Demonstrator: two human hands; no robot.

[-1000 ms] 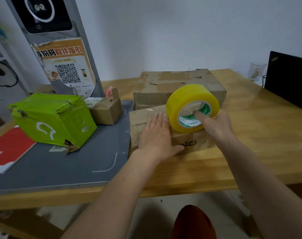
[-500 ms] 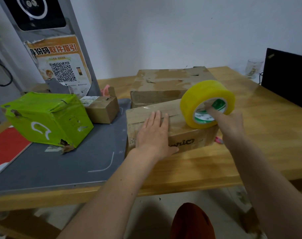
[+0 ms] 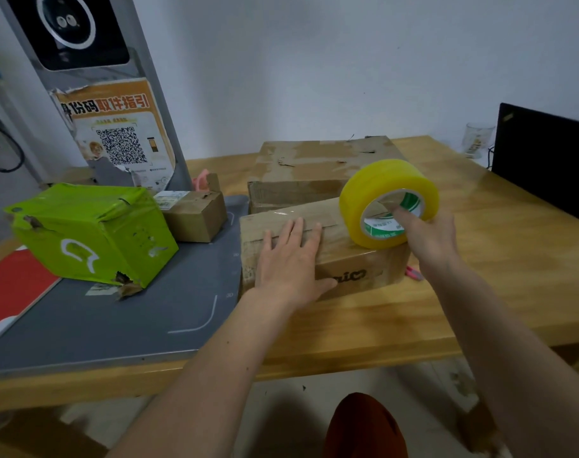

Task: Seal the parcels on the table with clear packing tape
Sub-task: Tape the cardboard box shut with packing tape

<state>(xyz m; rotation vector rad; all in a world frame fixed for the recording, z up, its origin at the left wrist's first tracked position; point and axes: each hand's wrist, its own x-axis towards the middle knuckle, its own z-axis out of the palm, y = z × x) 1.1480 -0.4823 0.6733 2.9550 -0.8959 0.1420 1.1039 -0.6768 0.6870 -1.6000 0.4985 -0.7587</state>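
Observation:
A brown cardboard parcel (image 3: 351, 269) lies in front of me on the wooden table (image 3: 499, 256). My left hand (image 3: 291, 262) presses flat on the left part of its top, fingers straight. My right hand (image 3: 427, 236) grips a big yellowish roll of packing tape (image 3: 377, 190), fingers hooked in its core, at the parcel's right end. A shiny strip of clear tape (image 3: 301, 213) runs along the parcel's top from the left edge toward the roll. A bigger cardboard parcel (image 3: 314, 166) sits right behind it.
A green wrapped parcel (image 3: 93, 233) and a small brown box (image 3: 199, 213) rest on a grey mat (image 3: 116, 322) at left, with a red booklet (image 3: 14, 289) beside them. A grey kiosk (image 3: 93, 81) stands at back left. A black monitor (image 3: 545, 163) and a glass (image 3: 478, 140) stand at right.
My right hand has carried the tape roll rightward along the parcel's top, leaving tape behind it. My left hand stays pressed on the parcel.

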